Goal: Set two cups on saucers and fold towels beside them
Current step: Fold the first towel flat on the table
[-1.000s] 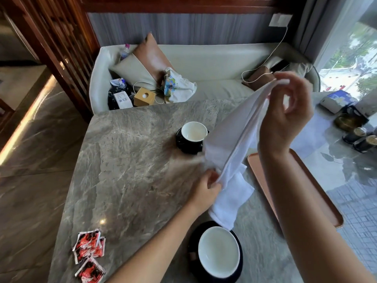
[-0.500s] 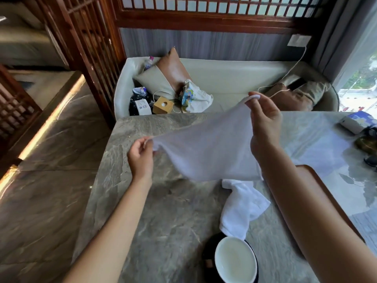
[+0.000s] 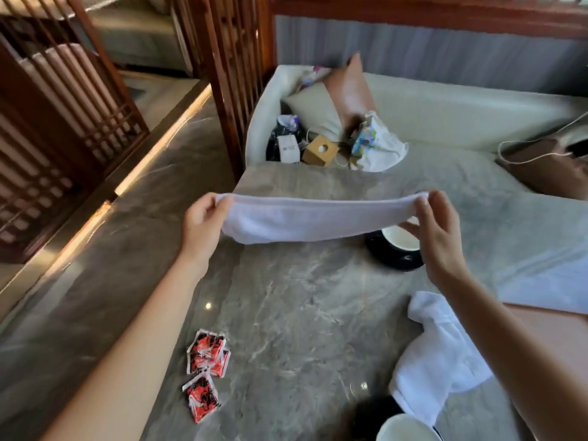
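I hold a white towel stretched flat above the grey marble table. My left hand pinches its left end and my right hand pinches its right end. Behind the towel's right part, a white cup sits on a black saucer. A second white towel lies crumpled on the table under my right forearm. At the bottom edge, another white cup stands on a black saucer, partly cut off.
Several red sachets lie on the table near my left forearm. A pinkish tray sits at the right. Beyond the table's far edge is a cream sofa with cushions, bags and a small cardboard box. A wooden screen stands left.
The towel went from hanging bunched between my hands to being pulled out level and taut. My left hand moved out to the left, and the view shifted left and down.
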{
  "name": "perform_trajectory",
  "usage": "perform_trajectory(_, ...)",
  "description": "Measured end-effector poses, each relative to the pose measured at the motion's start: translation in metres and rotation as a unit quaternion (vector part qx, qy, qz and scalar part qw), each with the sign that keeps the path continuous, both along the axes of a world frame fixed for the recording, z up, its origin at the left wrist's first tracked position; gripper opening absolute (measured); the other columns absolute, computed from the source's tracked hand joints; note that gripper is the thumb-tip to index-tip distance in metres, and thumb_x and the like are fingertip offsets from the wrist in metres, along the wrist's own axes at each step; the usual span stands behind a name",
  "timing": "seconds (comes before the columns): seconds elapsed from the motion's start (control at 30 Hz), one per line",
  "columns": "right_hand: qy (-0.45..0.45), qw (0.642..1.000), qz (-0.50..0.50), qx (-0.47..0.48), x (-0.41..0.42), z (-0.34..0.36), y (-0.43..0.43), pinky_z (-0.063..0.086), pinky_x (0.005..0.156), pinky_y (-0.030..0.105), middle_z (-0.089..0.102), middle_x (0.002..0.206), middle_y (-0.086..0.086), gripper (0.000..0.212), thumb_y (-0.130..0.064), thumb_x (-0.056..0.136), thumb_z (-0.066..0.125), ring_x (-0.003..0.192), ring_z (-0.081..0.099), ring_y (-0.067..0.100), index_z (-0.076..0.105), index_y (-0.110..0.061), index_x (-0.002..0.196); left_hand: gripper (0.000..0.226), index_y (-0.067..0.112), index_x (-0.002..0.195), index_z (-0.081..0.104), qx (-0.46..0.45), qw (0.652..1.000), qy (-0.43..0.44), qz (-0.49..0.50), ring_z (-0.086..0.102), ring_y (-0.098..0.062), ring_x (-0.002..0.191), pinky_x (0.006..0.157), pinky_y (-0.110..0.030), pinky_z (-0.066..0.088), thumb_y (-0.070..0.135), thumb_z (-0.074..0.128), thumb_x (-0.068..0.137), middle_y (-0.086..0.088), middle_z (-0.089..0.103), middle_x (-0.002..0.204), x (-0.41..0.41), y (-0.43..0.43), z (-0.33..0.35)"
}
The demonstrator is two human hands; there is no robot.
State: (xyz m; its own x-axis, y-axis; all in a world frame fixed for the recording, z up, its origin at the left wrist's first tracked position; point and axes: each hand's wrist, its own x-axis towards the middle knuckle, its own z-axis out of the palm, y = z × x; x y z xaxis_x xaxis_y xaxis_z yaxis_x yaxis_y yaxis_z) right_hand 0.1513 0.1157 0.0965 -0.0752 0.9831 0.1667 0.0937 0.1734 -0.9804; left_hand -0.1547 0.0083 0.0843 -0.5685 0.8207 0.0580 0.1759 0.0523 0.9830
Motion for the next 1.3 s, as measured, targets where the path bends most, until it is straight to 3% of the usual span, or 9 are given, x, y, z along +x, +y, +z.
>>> perform_trajectory(0.1,-0.139,0.989,0.028,0.033,0.014,-0.053,-0.009,0.041,0.069,0.024,0.051,0.073,-0.005,0.023,-0.031,0.096,0.041,0.070,0.047,0.005,0.052,-0.014,0.084,0.025,0.011,0.068,0.049,-0.034,0.999,0.007,0.011,0.041,-0.007,0.069,0.060,-0.025,0.031,0.019,0.052,0.091,-0.003,0.045,0.069,0.012,-0.024,-0.042)
perform_trajectory(0.27,-0.234,0.963,0.134,-0.019,0.050,-0.117,-0.034,0.032,0.049,0.015,0.051,0.059,-0.016,0.029,-0.021,0.098,0.046,0.053,0.040,0.000,0.041,-0.031,0.071,0.024,0.019,0.066,0.059,-0.141,0.989,0.014,-0.044,0.042,-0.003,0.064,0.054,-0.020,0.029,0.042,0.056,0.072,0.008,0.049,0.064,0.028,-0.073,-0.099)
perform_trajectory(0.43,-0.257,0.953,0.147,-0.064,0.058,-0.141,-0.033,0.031,0.045,0.019,0.046,0.050,-0.003,0.021,-0.019,0.098,0.049,0.048,0.037,0.005,0.054,-0.024,0.077,0.036,-0.007,0.077,0.052,-0.157,0.987,-0.007,-0.029,0.040,-0.006,0.065,0.049,-0.015,0.027,0.029,0.054,0.082,-0.005,0.045,0.068,0.045,-0.090,-0.121)
perform_trajectory(0.6,-0.282,0.954,0.091,-0.050,0.042,-0.154,-0.006,0.032,0.047,0.021,0.050,0.052,0.000,0.017,-0.024,0.096,0.052,0.049,0.039,0.004,0.053,-0.018,0.080,0.028,-0.013,0.080,0.049,-0.163,0.986,0.033,0.014,0.037,-0.010,0.072,0.053,-0.013,0.028,0.010,0.046,0.096,-0.008,0.043,0.077,0.039,-0.069,-0.130)
perform_trajectory(0.67,-0.287,0.954,0.073,-0.054,0.036,-0.160,0.001,0.033,0.048,0.016,0.047,0.052,-0.005,0.015,-0.022,0.096,0.052,0.050,0.044,0.002,0.051,-0.020,0.081,0.032,-0.014,0.078,0.047,-0.170,0.984,0.058,0.016,0.033,-0.014,0.069,0.052,-0.017,0.026,0.012,0.046,0.096,-0.008,0.040,0.074,0.031,-0.052,-0.136)
perform_trajectory(0.8,-0.336,0.936,0.082,-0.061,0.027,-0.173,0.009,0.043,0.058,0.036,0.055,0.056,-0.010,0.008,-0.026,0.094,0.049,0.057,0.042,0.008,0.050,-0.022,0.087,0.043,-0.003,0.064,0.037,-0.190,0.975,0.113,0.005,0.028,-0.011,0.057,0.053,-0.030,0.020,0.032,0.049,0.087,-0.005,0.029,0.059,0.015,-0.030,-0.156)
perform_trajectory(0.97,-0.342,0.936,0.059,-0.061,0.024,-0.179,0.013,0.034,0.055,0.032,0.046,0.048,-0.007,0.010,-0.022,0.093,0.049,0.052,0.034,0.011,0.050,-0.018,0.084,0.040,-0.006,0.064,0.038,-0.197,0.972,0.128,0.007,0.025,-0.006,0.048,0.045,-0.017,0.018,0.019,0.050,0.093,0.000,0.028,0.055,0.011,-0.017,-0.169)
perform_trajectory(1.13,-0.361,0.930,0.035,-0.056,0.019,-0.177,0.016,0.035,0.057,0.033,0.045,0.052,-0.003,0.011,-0.024,0.093,0.049,0.054,0.039,0.013,0.053,-0.017,0.086,0.043,0.016,0.055,0.030,-0.210,0.967,0.134,0.049,0.023,-0.009,0.045,0.047,-0.026,0.018,0.027,0.050,0.092,0.005,0.028,0.043,0.011,-0.015,-0.173)
perform_trajectory(1.3,-0.449,0.892,0.038,-0.018,0.012,-0.174,0.015,0.035,0.062,0.033,0.053,0.066,-0.007,0.014,-0.029,0.095,0.048,0.071,0.050,0.025,0.054,-0.019,0.103,0.040,0.015,0.056,0.035,-0.219,0.954,0.190,0.075,0.027,-0.013,0.047,0.047,-0.028,0.020,0.029,0.049,0.091,0.003,0.032,0.045,0.017,-0.013,-0.170)
